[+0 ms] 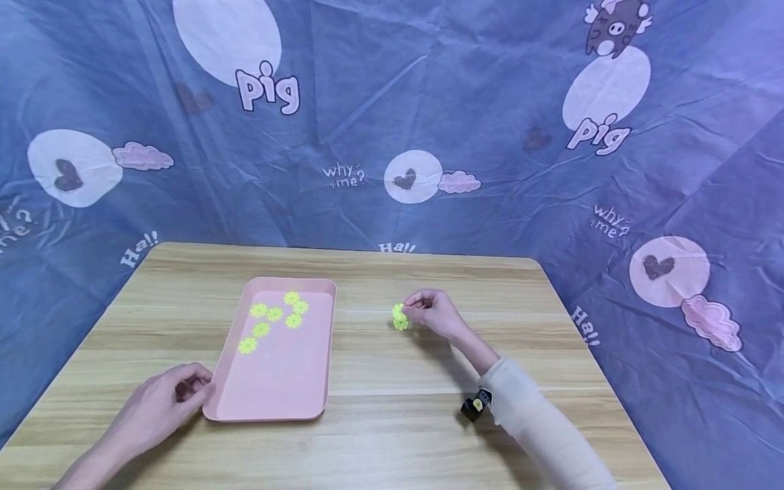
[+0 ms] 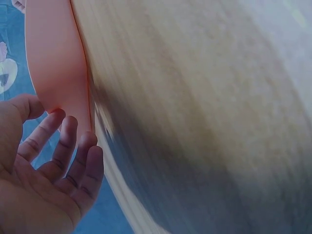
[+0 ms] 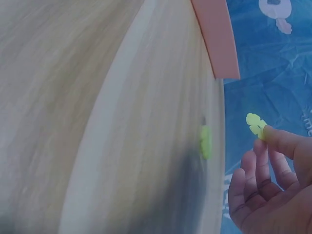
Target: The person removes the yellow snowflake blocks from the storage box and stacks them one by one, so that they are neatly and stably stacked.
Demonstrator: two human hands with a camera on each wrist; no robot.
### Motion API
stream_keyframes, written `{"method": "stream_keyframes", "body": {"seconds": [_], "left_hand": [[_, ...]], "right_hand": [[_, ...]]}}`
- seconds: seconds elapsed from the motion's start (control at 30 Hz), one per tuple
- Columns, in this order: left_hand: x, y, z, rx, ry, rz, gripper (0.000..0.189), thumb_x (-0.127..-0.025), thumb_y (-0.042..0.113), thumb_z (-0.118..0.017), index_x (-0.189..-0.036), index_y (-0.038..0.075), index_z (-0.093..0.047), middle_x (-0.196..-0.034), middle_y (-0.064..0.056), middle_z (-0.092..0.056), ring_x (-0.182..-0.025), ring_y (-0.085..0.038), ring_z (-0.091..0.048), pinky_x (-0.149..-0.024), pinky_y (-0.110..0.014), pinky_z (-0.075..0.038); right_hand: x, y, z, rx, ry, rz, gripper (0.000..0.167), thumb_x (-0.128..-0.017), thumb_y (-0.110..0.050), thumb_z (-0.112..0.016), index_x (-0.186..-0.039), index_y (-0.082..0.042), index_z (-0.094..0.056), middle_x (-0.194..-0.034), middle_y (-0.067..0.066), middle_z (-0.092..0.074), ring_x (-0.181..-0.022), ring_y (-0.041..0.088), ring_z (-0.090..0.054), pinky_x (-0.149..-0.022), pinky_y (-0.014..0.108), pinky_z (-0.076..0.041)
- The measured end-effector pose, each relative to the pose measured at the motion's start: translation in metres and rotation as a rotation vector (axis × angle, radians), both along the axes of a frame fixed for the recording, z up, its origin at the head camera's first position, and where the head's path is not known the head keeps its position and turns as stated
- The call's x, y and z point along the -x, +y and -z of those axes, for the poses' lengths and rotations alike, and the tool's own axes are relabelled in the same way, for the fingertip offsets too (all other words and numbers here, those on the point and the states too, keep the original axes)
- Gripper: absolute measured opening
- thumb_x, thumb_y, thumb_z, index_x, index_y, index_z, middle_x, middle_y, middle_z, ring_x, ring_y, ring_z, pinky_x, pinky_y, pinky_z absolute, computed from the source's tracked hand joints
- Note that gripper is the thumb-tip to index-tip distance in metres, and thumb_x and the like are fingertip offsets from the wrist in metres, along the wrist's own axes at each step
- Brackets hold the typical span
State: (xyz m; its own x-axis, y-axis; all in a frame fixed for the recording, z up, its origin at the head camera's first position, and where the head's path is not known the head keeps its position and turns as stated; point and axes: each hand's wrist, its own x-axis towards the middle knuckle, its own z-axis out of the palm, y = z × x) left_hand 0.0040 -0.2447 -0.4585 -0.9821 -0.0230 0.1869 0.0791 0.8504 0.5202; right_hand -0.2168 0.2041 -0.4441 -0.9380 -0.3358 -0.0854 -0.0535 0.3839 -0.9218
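Note:
My right hand (image 1: pixel 436 314) pinches a bright yellow flower-shaped piece (image 3: pixel 253 124) between thumb and index finger, raised off the table. Below it on the wood lies a second yellow flower-shaped piece (image 3: pixel 205 143), partly overlapped by the held one in the head view. At the near left corner of a pink rectangular tray (image 1: pixel 275 388), my left hand (image 1: pixel 160 405) grips the rim with thumb and index finger, its other fingers loosely bent. Several more yellow flower pieces (image 1: pixel 274 314) lie flat in the tray's far half.
The wood-grain table (image 1: pixel 380 435) bears the tray on its left half. A small black device (image 1: pixel 474 406) is strapped at the right wrist. Behind the table hangs a blue printed cloth (image 1: pixel 367 102), which also surrounds its sides.

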Motion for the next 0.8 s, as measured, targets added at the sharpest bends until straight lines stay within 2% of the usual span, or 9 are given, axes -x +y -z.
{"method": "stream_keyframes", "body": {"seconds": [0.23,0.43,0.8], "left_hand": [[0.000,-0.001,0.002,-0.004,0.024,0.008,0.017,-0.089,0.013,-0.079,-0.088,0.028,-0.070,-0.075,0.021,-0.060,-0.070,0.011,-0.048,-0.063,-0.022,-0.044],[0.000,-0.001,0.003,-0.003,0.017,0.008,0.018,-0.090,0.013,-0.079,-0.088,0.029,-0.070,-0.075,0.020,-0.060,-0.070,0.011,-0.048,-0.063,-0.022,-0.044],[0.001,-0.002,0.003,-0.007,0.006,0.009,0.017,-0.091,0.013,-0.078,-0.088,0.028,-0.070,-0.075,0.020,-0.059,-0.070,0.010,-0.047,-0.063,-0.022,-0.043]], "right_hand": [[0.002,0.009,0.006,0.011,-0.064,0.018,0.019,-0.093,-0.005,-0.075,-0.107,0.008,-0.070,-0.081,0.001,-0.069,-0.067,0.015,-0.061,-0.060,0.022,-0.050],[0.003,0.011,0.010,0.024,-0.126,0.033,0.020,-0.093,-0.005,-0.075,-0.108,0.008,-0.070,-0.075,0.000,-0.066,-0.064,0.013,-0.060,-0.060,0.022,-0.050],[0.007,0.007,0.020,-0.029,-0.154,0.033,0.019,-0.092,-0.004,-0.076,-0.106,0.007,-0.070,-0.078,0.001,-0.069,-0.064,0.011,-0.057,-0.058,0.021,-0.047]]}}
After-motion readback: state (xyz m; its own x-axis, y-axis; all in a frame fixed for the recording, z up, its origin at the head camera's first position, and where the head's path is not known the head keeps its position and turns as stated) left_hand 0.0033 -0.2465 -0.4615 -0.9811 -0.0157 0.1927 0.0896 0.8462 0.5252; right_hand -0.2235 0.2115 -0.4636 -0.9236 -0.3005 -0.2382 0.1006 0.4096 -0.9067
